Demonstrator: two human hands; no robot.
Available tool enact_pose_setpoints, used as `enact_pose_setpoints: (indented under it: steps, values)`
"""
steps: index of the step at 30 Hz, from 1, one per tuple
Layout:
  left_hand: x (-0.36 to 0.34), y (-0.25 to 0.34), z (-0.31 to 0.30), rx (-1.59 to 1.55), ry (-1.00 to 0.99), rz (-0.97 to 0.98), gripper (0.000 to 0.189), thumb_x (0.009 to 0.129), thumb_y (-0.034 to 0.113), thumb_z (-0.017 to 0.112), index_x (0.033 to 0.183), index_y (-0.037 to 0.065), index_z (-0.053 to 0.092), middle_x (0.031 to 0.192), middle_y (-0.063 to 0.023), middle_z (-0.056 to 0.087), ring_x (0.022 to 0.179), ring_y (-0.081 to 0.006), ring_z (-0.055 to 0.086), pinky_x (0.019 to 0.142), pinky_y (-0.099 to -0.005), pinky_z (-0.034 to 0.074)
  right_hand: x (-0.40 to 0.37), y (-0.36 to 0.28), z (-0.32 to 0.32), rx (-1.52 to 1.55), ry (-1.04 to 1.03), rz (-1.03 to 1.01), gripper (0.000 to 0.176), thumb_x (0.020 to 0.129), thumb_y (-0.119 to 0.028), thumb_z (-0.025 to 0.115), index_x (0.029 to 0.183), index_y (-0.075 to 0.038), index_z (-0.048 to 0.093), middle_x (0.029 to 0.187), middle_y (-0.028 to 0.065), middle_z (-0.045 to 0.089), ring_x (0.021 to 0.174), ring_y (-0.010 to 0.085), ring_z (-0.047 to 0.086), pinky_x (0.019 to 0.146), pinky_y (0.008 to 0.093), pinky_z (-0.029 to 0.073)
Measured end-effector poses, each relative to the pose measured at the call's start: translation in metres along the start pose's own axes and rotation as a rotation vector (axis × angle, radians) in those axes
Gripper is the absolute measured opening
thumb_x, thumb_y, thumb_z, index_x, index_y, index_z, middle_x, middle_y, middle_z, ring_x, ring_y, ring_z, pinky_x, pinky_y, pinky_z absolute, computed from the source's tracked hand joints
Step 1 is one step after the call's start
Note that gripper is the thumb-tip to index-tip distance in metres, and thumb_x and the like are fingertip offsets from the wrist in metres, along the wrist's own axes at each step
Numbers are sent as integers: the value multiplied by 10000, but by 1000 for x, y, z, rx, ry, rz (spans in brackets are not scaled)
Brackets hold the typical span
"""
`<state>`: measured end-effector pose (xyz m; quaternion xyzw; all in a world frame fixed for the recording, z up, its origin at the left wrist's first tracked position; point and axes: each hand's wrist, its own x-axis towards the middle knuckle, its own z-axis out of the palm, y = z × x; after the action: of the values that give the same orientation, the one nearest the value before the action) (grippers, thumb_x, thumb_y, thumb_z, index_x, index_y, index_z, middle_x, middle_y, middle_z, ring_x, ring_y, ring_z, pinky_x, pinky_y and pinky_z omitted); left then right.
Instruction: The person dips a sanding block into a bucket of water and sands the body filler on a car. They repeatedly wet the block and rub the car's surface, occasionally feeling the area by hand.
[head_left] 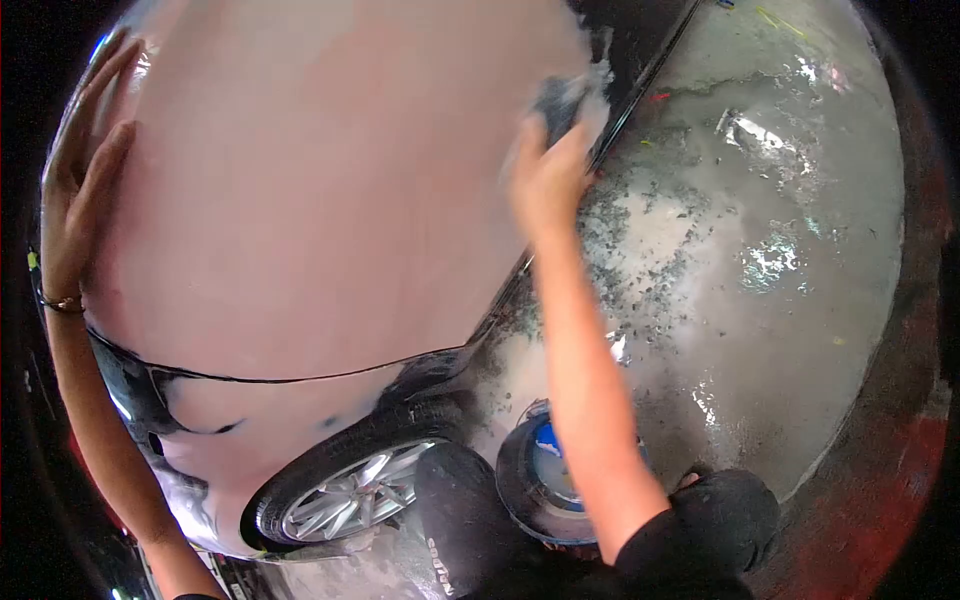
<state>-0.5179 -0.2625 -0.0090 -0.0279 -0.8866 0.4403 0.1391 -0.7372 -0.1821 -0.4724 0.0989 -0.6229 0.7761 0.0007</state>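
Observation:
A car side panel (330,200) is coated in a pinkish, wet-looking layer, with a dark strip along its lower edge. My right hand (548,180) presses a dark block (562,108) against the panel near that edge; hand and block are slightly blurred. Whitish residue surrounds the block. At the far left, my left hand (85,190) rests on the panel's upper edge with fingers stretched out and nothing in it. A bracelet circles the left wrist.
A wheel (360,490) with silver spokes sits below the panel. Between my knees stands a dark round bucket (515,480) with something blue inside, partly behind my right forearm. The wet floor (830,340) carries dark debris and puddles.

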Motion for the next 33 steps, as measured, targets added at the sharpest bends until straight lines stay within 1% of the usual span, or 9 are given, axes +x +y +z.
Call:
enact_pose_setpoints:
  steps: [3,6,8,11,15,20,24,26,33]
  values:
    - [5,9,-3,-42,-9,-26,618,1080,427,663,1636,171,573,1752,-113,467,1655,-319,367,1371,-549,267,102,22,-22,270,-145,414,590,1090,-345,668,1338,169,519,1184,314,740,1201,444,749,1028,574,592]
    - [6,16,-3,-118,-13,-101,634,1073,410,669,1639,142,567,1755,-124,461,1657,-329,359,1371,-542,257,83,10,-17,178,-103,360,546,1098,-310,647,1307,182,532,1196,346,727,1107,474,767,987,519,611]
    - [2,2,-4,4,-18,1,608,1088,434,660,1644,208,563,1762,-112,447,1666,-336,341,1363,-621,268,16,-13,7,118,94,-168,520,1083,-337,678,1254,137,550,1114,340,719,1053,475,767,981,522,582]
    - [4,3,-7,55,-74,-36,664,1083,414,637,1666,119,517,1771,-134,430,1664,-318,340,1375,-545,245,-48,-68,-16,-7,-266,-15,469,1078,-279,660,1341,94,554,1096,241,751,1064,441,737,1023,562,522]
    - [1,1,-7,43,-73,-52,671,1081,410,637,1670,115,510,1773,-131,425,1665,-312,340,1378,-533,241,33,8,5,-9,85,-143,551,1061,-398,673,1312,82,571,1049,259,757,1038,484,744,1044,609,500]
    - [3,-2,-4,-23,-35,-65,651,1080,414,652,1665,157,524,1773,-115,428,1666,-312,339,1377,-555,247,94,23,-19,-201,31,182,530,1082,-374,655,1302,102,579,1167,343,752,1104,524,736,1021,586,530]
    - [2,3,-3,-36,-28,-71,637,1079,417,663,1661,190,535,1773,-102,430,1667,-312,339,1376,-572,252,-81,3,14,-158,143,-188,511,1069,-351,701,1279,97,574,1133,329,726,995,556,694,996,614,499]
    - [3,4,-2,-43,-29,-76,630,1079,418,669,1659,207,541,1773,-96,432,1667,-312,339,1376,-580,255,-144,-14,-6,5,-212,-51,581,1049,-334,724,1367,120,551,1146,327,716,1003,524,662,1006,623,435]
    - [5,2,-1,-70,-18,-70,625,1079,435,673,1656,226,549,1766,-88,444,1664,-311,346,1374,-583,266,30,55,-23,-212,-11,236,567,1081,-447,643,1293,72,565,1187,338,757,1167,528,724,1111,660,431]
